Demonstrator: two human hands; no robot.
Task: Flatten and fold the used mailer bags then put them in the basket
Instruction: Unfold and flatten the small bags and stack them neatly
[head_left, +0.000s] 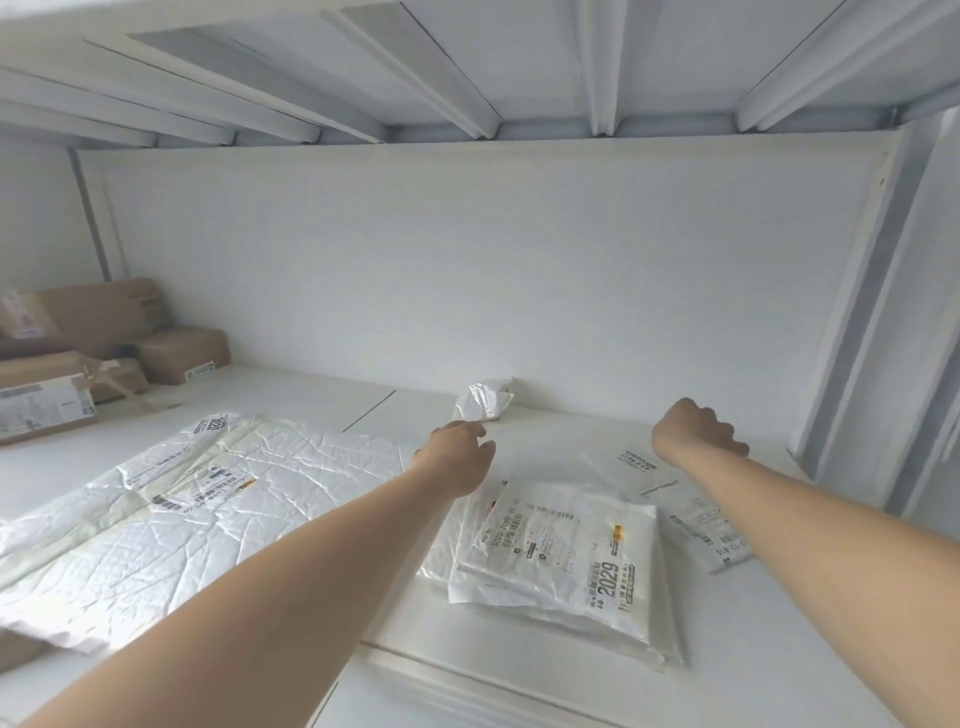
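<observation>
- White plastic mailers cover the surface (571, 441) in the head view: a large creased one (234, 493) lies spread flat at left, a folded stack (566, 551) sits at centre, and another mailer (696, 514) lies partly under the right forearm.
- Left hand (457, 452), fingers loosely curled and holding nothing, is stretched toward a crumpled bag (485, 400) by the back wall, just short of it.
- Right hand (696, 434) is curled, back to the camera; whether it holds anything cannot be told.
- Judged step: fetching the next bag to flatten. The next move likely calls for pinching the bag and drawing it nearer.
- No basket is in view; cardboard boxes (171, 353) are cut off at left, and the label print is too small to read.
</observation>
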